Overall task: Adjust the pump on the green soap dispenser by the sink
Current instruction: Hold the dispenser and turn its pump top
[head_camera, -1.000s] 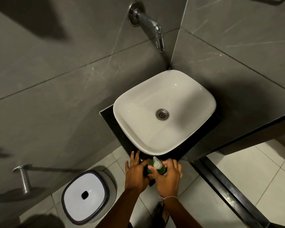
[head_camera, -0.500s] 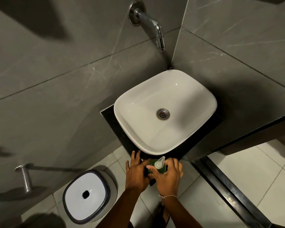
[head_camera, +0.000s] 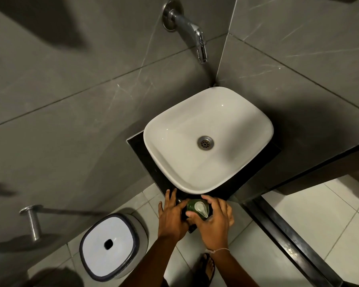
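The green soap dispenser [head_camera: 191, 205] stands on the near corner of the black counter [head_camera: 151, 168], just in front of the white basin [head_camera: 208, 139]. Its pale pump head [head_camera: 201, 209] points toward me and to the right. My left hand [head_camera: 171, 217] presses against the bottle's left side, fingers spread up toward the basin. My right hand [head_camera: 215, 220] wraps the bottle from the right, thumb at the base of the pump. Most of the bottle's body is hidden by both hands.
A chrome tap [head_camera: 192, 31] juts from the grey tiled wall above the basin. A white-lidded bin [head_camera: 110, 246] sits on the floor at lower left, beside a metal wall peg [head_camera: 32, 222]. A black threshold strip [head_camera: 294, 241] runs along the right. My sandalled foot [head_camera: 207, 268] shows below.
The pump head has turned clockwise: its nozzle pointed away toward the basin a second ago and now points toward me and right. Both hands stayed on the bottle.
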{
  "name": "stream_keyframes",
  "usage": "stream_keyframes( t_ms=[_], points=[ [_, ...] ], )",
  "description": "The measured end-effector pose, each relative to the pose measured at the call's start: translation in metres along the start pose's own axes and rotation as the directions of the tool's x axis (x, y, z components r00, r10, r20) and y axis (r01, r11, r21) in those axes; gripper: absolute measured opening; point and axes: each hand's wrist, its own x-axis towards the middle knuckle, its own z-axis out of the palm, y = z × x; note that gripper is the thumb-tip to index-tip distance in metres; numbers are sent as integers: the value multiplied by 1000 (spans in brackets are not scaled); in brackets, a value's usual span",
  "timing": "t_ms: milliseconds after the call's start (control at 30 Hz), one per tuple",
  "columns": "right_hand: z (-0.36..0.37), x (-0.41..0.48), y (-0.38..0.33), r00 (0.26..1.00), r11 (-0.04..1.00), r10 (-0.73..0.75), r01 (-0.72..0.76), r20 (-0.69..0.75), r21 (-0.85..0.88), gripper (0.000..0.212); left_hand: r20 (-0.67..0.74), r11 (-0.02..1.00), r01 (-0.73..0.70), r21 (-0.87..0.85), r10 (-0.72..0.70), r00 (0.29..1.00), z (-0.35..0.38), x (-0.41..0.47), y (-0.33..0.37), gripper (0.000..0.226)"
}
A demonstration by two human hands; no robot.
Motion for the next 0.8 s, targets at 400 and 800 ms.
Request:
stream_keyframes(
  t_ms=[400, 800],
  points=[
    [1, 3, 6, 997, 994, -79, 81, 25, -70, 43, 0, 1000, 2, 23, -2, 1000, 0, 0, 1, 63],
    [0, 1, -3, 999, 999, -29, 30, 23, -40, 61, -24, 1000, 20, 1, -20, 1000, -1, -4, 4, 57]
  ],
)
